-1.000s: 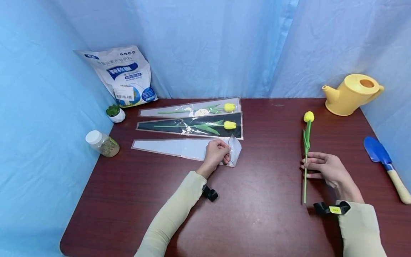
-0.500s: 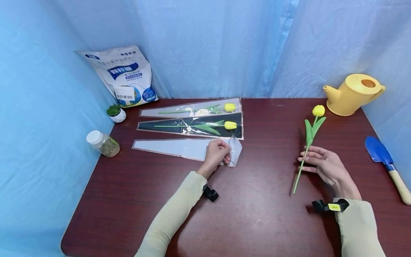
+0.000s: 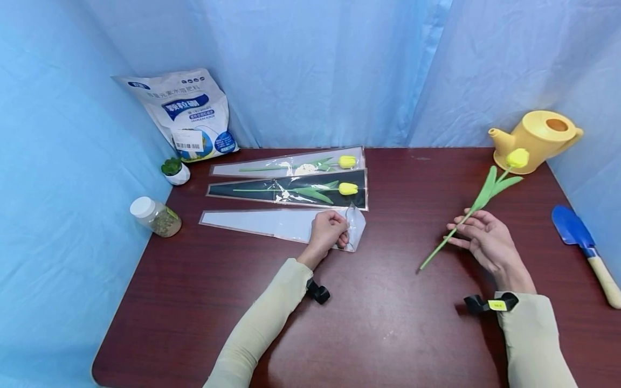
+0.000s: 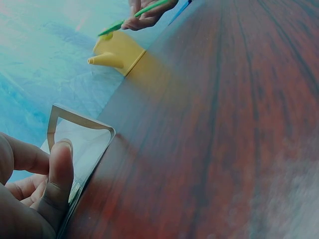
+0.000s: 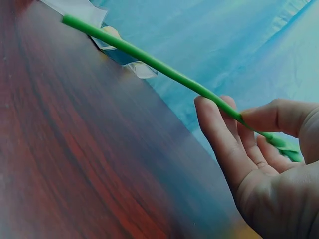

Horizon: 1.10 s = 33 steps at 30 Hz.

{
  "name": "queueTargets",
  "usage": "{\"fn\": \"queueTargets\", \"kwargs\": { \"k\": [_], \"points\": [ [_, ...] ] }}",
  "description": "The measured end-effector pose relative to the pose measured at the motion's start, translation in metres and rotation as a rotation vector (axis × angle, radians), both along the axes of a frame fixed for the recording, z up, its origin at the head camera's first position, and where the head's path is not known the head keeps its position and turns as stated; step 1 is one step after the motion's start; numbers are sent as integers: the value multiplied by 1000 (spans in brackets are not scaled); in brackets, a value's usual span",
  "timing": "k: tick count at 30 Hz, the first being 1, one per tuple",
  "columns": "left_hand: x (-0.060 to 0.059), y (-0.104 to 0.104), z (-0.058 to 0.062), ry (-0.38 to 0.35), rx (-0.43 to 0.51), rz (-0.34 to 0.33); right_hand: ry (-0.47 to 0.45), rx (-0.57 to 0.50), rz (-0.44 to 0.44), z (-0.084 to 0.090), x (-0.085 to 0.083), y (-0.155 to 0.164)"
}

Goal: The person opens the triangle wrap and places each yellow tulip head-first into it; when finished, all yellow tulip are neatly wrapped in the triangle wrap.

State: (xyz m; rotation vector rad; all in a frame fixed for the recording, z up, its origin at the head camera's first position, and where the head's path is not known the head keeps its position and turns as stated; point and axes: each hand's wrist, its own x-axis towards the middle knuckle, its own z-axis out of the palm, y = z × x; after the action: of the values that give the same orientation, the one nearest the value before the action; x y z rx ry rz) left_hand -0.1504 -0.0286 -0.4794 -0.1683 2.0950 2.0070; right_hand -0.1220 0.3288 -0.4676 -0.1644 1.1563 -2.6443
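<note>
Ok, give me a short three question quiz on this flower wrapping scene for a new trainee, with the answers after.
1. True or false: the right hand holds a loose tulip by its stem, off the table.
2. What does the left hand pinch? A) the open end of an empty sleeve B) the trowel C) the jar
3. How many wrapped tulips lie beyond the empty sleeve?

Key
1. True; the bloom tilts toward the watering can.
2. A.
3. Two: the far wrapped tulip and the near wrapped tulip.
</note>
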Motion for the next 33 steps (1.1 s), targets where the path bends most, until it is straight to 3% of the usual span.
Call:
{"fn": "queueTargets", "kwargs": {
  "k": [5,18,33],
  "points": [
    [0,0,0,3,4,-6,4,-68,-70,0,-3,-7],
    [0,0,0,10,25,2,-21,-96,-247,3,-7,-15],
    [0,0,-2,13,13,6,-56,-236,-312,3,-11,-18]
  ]
}}
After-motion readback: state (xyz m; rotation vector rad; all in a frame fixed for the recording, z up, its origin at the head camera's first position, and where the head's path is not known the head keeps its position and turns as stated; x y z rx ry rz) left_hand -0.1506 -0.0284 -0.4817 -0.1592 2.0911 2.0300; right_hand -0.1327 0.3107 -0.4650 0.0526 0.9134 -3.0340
